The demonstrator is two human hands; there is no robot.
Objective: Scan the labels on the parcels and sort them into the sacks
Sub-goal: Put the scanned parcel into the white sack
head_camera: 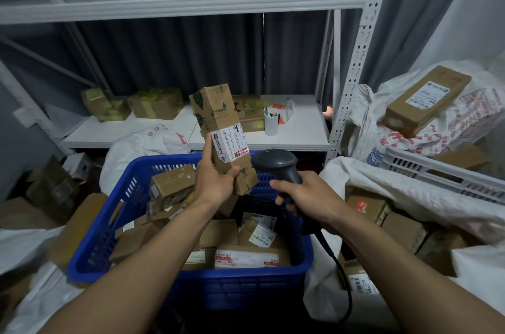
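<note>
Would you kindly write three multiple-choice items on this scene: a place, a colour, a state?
1. Where does the red line from the scanner fall? A. on the floor B. on the label of the held parcel C. on the ceiling
2. What colour is the basket? A. blue B. white C. green
3. What is the right hand doing? A. hanging idle B. waving C. gripping the scanner
Answers: 1 B, the line crosses the label's barcode; 2 A, its mesh walls are blue; 3 C, fingers curl round the handle.
</note>
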